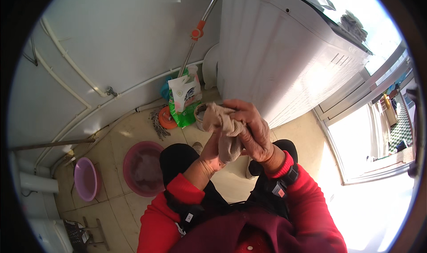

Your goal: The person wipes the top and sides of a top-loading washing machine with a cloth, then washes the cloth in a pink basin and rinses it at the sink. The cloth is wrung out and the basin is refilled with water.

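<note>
A beige ribbed knit cloth, perhaps a sock [230,148], is bunched between both hands above my knees. My left hand [208,153] grips it from below and the left side, its fingers partly hidden behind the fabric. From the upper right, my right hand [255,129] holds the same piece with bent fingers. A pink basin [128,166] with cloudy water stands on the floor beside my knee.
A smaller pink basin [78,179] stands farther left. Near the wall are a mop [166,117], a green and white detergent bag [180,103] and a tub [199,114]. A white appliance [267,53] rises ahead; a glazed door frame [337,153] is at right.
</note>
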The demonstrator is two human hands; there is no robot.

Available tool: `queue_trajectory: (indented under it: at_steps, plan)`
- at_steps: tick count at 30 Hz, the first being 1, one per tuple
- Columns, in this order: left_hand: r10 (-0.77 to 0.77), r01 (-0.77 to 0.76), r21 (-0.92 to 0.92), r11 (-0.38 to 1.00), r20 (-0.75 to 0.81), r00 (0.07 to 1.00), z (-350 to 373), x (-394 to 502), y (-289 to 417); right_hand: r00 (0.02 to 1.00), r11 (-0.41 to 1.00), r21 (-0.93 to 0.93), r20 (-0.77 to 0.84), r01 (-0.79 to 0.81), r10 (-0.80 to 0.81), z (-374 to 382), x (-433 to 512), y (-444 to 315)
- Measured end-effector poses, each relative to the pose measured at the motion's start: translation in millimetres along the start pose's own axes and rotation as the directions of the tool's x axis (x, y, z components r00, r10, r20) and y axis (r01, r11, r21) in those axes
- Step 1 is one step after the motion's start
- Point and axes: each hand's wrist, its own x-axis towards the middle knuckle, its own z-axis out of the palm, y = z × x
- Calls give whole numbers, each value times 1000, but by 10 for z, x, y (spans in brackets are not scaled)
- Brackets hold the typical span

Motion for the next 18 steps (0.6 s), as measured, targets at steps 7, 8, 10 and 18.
queue_trajectory:
  at_steps: [7,8,10,18]
  plan:
    - [-44,22,-313,950,-63,997,-392,-24,-222,924,859,-510,346,42,161,138,-617,195]
    - [-16,-22,-267,963,-139,990,-480,-55,-287,932,884,-464,289,-63,218,219,-656,258]
    - [41,6,-411,912,107,993,-693,38,-243,913,930,-242,234,-278,334,298,-690,424]
    - [418,-463,-93,881,-303,856,-1109,-123,402,346,425,-530,247,-733,905,401,-1281,805]
